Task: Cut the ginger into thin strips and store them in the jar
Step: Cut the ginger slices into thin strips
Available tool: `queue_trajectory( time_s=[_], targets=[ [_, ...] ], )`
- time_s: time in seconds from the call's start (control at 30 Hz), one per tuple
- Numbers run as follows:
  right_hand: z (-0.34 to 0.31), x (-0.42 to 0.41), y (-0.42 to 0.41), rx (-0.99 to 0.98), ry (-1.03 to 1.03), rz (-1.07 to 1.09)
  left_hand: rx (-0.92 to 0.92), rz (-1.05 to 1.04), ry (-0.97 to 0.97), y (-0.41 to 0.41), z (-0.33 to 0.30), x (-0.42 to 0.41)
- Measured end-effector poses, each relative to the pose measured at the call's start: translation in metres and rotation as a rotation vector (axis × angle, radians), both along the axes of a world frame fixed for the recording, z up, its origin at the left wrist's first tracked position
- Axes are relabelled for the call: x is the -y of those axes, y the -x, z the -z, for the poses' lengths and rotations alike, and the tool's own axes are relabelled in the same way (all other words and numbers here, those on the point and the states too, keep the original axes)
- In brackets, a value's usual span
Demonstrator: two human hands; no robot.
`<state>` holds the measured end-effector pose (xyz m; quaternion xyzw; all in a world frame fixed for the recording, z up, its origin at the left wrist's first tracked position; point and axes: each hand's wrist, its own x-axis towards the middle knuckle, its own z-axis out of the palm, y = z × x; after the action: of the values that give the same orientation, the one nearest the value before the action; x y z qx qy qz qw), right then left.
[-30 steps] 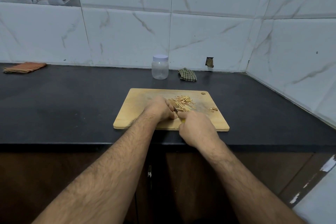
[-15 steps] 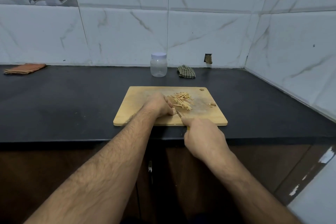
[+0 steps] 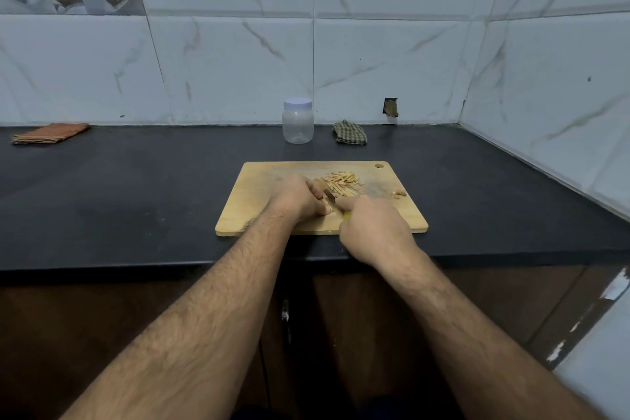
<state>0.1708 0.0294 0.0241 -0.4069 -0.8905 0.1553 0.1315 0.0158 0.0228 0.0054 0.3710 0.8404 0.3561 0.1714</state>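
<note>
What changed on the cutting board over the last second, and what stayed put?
The right hand, gripping the knife, drew back toward the board's near edge half a second ago and has now come forward again beside the left hand, which kept its hold on the ginger piece. No grip was taken or released. The strips pile, cutting board, lidded jar and both cloths stayed as they were.
</note>
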Motion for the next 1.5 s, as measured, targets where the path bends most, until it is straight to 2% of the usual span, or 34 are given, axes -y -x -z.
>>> queue_trajectory(
  time_s=[0.37,1.0,1.33,1.5],
  targets=[
    [0.0038,-0.0063,0.0071,0.041,0.003,0.033,-0.01,-0.003,-0.008,0.0018,0.0021,-0.0012],
    [0.0089,-0.0035,0.0022,-0.001,-0.005,0.025,-0.083,0.024,0.024,0.0027,0.002,-0.0019],
    [0.0024,-0.008,0.0083,0.021,0.015,0.069,-0.032,0.019,0.028,0.0018,-0.0011,-0.0002],
    [0.0062,-0.0029,0.0093,-0.013,0.025,0.023,-0.05,0.024,0.024,0.0034,0.0008,-0.0002]
  ],
)
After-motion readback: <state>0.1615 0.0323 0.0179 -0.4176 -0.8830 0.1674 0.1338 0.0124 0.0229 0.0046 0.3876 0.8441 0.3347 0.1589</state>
